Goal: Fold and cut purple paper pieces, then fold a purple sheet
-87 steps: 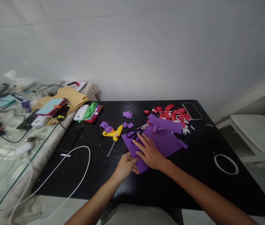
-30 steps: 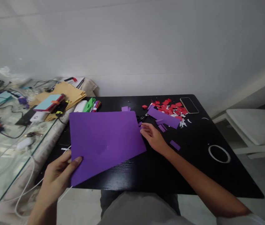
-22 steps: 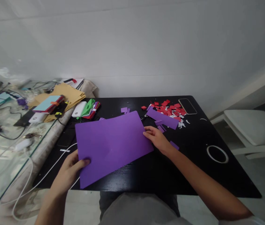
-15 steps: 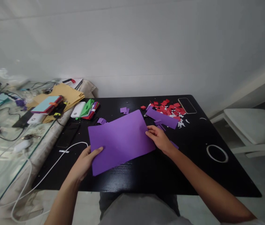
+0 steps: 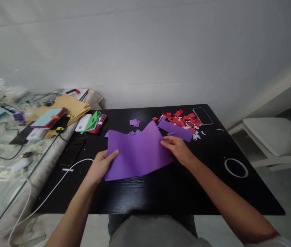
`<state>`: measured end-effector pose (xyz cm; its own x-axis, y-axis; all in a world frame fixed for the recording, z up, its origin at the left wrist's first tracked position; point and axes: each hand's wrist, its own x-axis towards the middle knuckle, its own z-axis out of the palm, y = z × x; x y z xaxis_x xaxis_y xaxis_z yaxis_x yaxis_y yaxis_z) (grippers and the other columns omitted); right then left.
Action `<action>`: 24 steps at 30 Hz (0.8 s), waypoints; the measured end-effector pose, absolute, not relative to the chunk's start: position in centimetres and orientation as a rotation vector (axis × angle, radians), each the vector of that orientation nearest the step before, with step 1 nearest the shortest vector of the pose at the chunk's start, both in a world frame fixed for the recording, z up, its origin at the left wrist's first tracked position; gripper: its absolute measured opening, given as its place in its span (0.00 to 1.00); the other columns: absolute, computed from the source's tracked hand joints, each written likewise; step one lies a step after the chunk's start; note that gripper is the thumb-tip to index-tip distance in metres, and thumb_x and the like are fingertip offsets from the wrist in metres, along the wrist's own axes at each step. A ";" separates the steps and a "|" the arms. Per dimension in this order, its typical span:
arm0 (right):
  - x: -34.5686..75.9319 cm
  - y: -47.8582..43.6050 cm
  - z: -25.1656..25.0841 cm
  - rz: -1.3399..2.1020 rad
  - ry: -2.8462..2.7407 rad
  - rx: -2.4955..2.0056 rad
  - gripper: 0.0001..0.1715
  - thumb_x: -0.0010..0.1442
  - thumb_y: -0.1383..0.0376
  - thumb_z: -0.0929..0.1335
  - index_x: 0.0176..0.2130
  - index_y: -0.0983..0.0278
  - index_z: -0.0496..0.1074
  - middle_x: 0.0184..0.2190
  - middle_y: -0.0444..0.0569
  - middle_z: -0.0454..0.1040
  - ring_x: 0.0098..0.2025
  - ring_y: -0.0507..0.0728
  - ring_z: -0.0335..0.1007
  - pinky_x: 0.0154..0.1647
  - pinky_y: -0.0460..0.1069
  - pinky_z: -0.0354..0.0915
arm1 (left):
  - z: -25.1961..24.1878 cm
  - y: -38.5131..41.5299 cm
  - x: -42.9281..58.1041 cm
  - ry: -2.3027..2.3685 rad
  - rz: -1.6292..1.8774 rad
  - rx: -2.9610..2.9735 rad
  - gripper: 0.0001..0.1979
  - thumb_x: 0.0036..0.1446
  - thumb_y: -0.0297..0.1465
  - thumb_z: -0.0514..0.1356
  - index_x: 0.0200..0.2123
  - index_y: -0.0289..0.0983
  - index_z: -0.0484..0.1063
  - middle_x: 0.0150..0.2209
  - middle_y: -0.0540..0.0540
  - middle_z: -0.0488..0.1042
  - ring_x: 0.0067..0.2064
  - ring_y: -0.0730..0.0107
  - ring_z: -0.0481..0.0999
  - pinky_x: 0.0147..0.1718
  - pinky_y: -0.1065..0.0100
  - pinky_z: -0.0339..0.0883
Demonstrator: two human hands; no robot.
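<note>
A large sheet of purple paper [image 5: 138,152] is held up over the black table, its far edge bowed in a dip. My left hand [image 5: 101,166] grips its left side, thumb on top and the other fingers underneath. At the right edge, my right hand [image 5: 177,148] pinches the sheet between thumb and fingers. Just beyond the right hand lies a purple paper strip [image 5: 177,131]. Small purple paper pieces [image 5: 134,122] rest behind the sheet, some partly covered by it.
Red paper scraps [image 5: 180,120] and white bits lie at the back right beside a phone [image 5: 202,116]. A white ring [image 5: 236,168] is at right. Bundled coloured papers [image 5: 96,122], a dark phone [image 5: 72,151] and a white cable [image 5: 65,175] occupy the left. A stool [image 5: 276,137] stands right.
The sheet has gone from flat to bent, with its left side brought up and inward. My left hand has moved right and away from me; my right hand has hardly shifted.
</note>
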<state>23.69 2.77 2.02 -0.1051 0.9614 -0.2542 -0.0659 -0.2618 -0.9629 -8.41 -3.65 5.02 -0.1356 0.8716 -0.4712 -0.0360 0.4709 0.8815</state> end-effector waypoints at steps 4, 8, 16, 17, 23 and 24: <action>25.0 4.4 1.9 1.558 -0.812 -1.312 0.18 0.45 0.60 0.81 0.36 0.61 0.80 0.31 0.47 0.82 0.33 0.57 0.76 0.39 0.52 0.72 | 5.5 -2.1 -8.2 1.478 1.003 0.649 0.17 0.43 0.39 0.75 0.28 0.33 0.77 0.22 0.46 0.78 0.21 0.69 0.74 0.22 0.70 0.69; 25.8 3.9 1.7 1.608 -0.816 -1.315 0.15 0.47 0.61 0.81 0.35 0.62 0.80 0.31 0.47 0.81 0.33 0.57 0.76 0.39 0.52 0.73 | 5.6 -2.1 -7.8 1.462 0.987 0.665 0.15 0.47 0.38 0.74 0.28 0.33 0.76 0.22 0.44 0.79 0.20 0.68 0.75 0.21 0.70 0.69; 26.1 2.3 2.1 1.635 -0.760 -1.405 0.13 0.48 0.65 0.80 0.36 0.62 0.81 0.31 0.46 0.80 0.31 0.55 0.74 0.34 0.49 0.70 | 5.6 -3.0 -7.7 1.458 0.976 0.632 0.16 0.45 0.38 0.75 0.29 0.33 0.77 0.23 0.44 0.80 0.21 0.67 0.76 0.21 0.70 0.69; 26.1 2.2 2.2 1.650 -0.732 -1.414 0.13 0.48 0.67 0.80 0.35 0.62 0.81 0.31 0.46 0.80 0.31 0.54 0.74 0.33 0.49 0.70 | 5.6 -3.1 -7.7 1.454 0.970 0.623 0.16 0.45 0.38 0.75 0.29 0.32 0.77 0.23 0.44 0.80 0.21 0.68 0.76 0.21 0.70 0.69; 26.0 1.5 2.7 1.730 -0.647 -1.432 0.09 0.50 0.70 0.79 0.33 0.63 0.79 0.27 0.43 0.78 0.27 0.52 0.72 0.27 0.45 0.67 | 5.5 -3.6 -7.5 1.438 0.937 0.598 0.15 0.46 0.37 0.75 0.31 0.32 0.78 0.24 0.45 0.80 0.22 0.69 0.76 0.24 0.71 0.70; 26.0 1.4 2.8 1.756 -0.662 -1.427 0.09 0.50 0.69 0.79 0.33 0.63 0.79 0.27 0.44 0.78 0.27 0.52 0.73 0.27 0.45 0.67 | 5.5 -3.6 -7.5 1.431 0.923 0.606 0.15 0.46 0.36 0.75 0.32 0.32 0.79 0.24 0.44 0.81 0.23 0.68 0.77 0.24 0.71 0.71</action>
<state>26.03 1.40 2.81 -0.0820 0.8163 -0.5718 -0.2352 -0.5734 -0.7848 -7.50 -3.59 5.45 -0.0959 0.8238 -0.5587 -0.1687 0.5397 0.8248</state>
